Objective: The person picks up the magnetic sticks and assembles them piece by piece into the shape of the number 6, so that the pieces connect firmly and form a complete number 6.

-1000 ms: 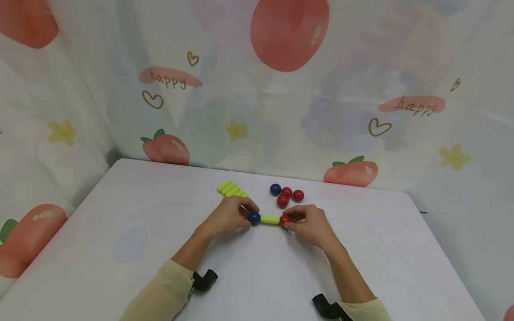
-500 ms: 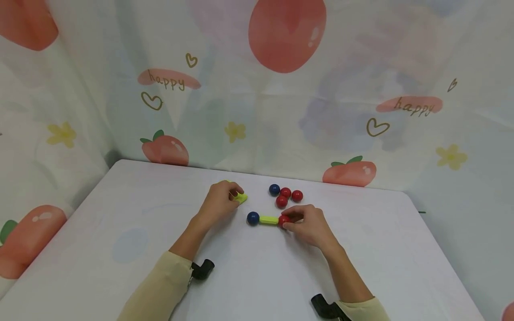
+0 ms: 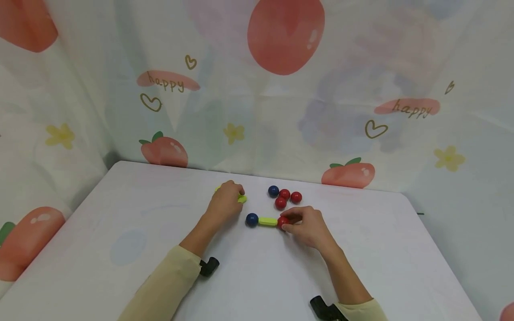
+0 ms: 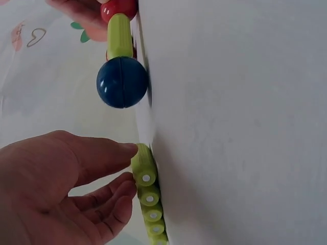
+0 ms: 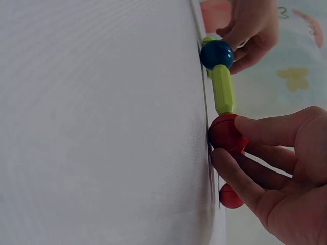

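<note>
My left hand point(image 3: 225, 200) has gone from the joined blue ball point(image 3: 251, 220) to the loose green rods point(image 4: 151, 212), beyond that ball and to its left. My thumb touches the nearest rod point(image 4: 143, 167), fingers bent beside it; whether they pinch it I cannot tell. From the joined blue ball, now untouched, the joined rod point(image 3: 267, 221) runs right to the joined red ball point(image 3: 282, 220). Beyond and right of the blue one sit a loose blue ball point(image 3: 273, 191) and three loose red balls point(image 3: 284, 194). Rightmost of it, my right hand point(image 3: 308, 225) still pinches the joined red ball, so I judge one hand is enough to steady the piece.
</note>
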`<state>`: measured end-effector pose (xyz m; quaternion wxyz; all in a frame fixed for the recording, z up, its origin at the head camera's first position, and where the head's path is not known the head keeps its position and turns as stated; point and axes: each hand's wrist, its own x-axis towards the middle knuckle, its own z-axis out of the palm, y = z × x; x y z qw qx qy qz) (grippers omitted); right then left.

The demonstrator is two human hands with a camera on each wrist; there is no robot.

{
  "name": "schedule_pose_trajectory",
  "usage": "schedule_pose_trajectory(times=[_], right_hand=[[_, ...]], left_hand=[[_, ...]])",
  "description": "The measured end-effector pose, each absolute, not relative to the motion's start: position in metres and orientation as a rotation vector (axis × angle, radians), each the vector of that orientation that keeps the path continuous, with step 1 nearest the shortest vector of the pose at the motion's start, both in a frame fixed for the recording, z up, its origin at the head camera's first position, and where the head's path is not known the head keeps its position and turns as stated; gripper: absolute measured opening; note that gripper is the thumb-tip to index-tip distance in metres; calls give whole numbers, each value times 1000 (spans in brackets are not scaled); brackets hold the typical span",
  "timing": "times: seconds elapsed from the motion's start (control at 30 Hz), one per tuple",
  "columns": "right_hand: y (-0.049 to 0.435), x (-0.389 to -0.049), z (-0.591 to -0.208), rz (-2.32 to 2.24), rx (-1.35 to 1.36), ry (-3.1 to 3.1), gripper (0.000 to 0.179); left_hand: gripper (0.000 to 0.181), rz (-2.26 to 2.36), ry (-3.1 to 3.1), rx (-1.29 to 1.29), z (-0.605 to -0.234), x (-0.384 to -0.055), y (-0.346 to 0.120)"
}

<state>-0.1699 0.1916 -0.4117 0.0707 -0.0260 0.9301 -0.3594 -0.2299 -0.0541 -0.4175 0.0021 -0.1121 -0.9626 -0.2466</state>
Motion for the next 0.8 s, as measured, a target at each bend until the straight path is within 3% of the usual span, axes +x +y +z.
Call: schedule_pose_trajectory(times=[0.8], right_hand=[[192, -168, -410, -1077, -90, 2812, 28]], left_hand=[[26, -528, -3109, -356, -415, -228, -37]])
